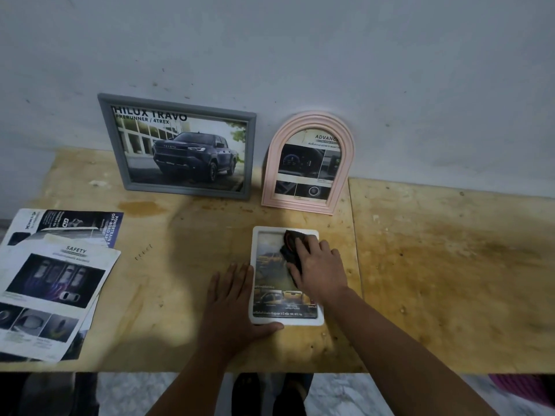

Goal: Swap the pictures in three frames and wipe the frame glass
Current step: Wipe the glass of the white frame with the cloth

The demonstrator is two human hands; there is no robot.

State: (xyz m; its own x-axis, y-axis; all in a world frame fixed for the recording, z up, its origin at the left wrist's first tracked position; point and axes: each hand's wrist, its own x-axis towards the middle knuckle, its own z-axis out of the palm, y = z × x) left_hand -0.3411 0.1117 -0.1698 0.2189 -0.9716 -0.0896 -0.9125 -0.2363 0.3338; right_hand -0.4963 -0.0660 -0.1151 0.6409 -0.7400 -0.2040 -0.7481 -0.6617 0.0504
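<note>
A small white frame [319, 320] lies flat on the plywood table, with a picture of a yellow car in it. My right hand [319, 264] presses a dark cloth [289, 246] onto its glass near the top. My left hand [232, 301] lies flat on the table against the frame's left edge, thumb along its bottom edge. A grey frame [103, 121] with a pickup truck picture leans on the wall at the back. To its right stands a pink arched frame [312, 120] with a dashboard picture.
Several loose brochure pages [57, 280] lie stacked at the table's left edge. The plywood table [450, 280] runs on to the right, stained. Its front edge is close to me, with my feet and the floor below it.
</note>
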